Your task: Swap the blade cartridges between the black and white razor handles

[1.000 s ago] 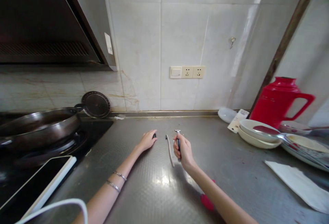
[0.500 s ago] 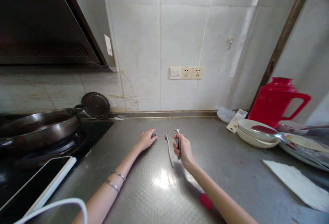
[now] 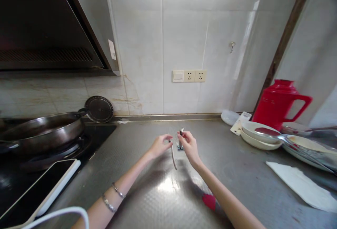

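My left hand (image 3: 160,146) has its thumb and forefinger closed around the dark end of a short, thin, pale cable (image 3: 173,159). The rest of this cable trails toward me over the metal counter. Just to the right, my right hand (image 3: 188,145) pinches a small T-shaped tool (image 3: 181,145) with silver metal and a dark handle. The tool stands roughly upright, its silver crosspiece low near the counter. Fingers cover part of it, and its exact kind is unclear. A red object (image 3: 209,201) lies beside my right forearm, partly hidden by it.
On the left are a pan (image 3: 52,127) on the black stove and a phone (image 3: 50,183) with a white cable (image 3: 71,209). To the right stand a red thermos jug (image 3: 277,102), stacked bowls (image 3: 259,141), plates with utensils, and a white paper sheet (image 3: 300,185). Wall sockets (image 3: 195,76) face me.
My left hand has moved right from a small dark object to the cable's end. My right hand has turned the tool, and its silver crosspiece is now low instead of at the top.
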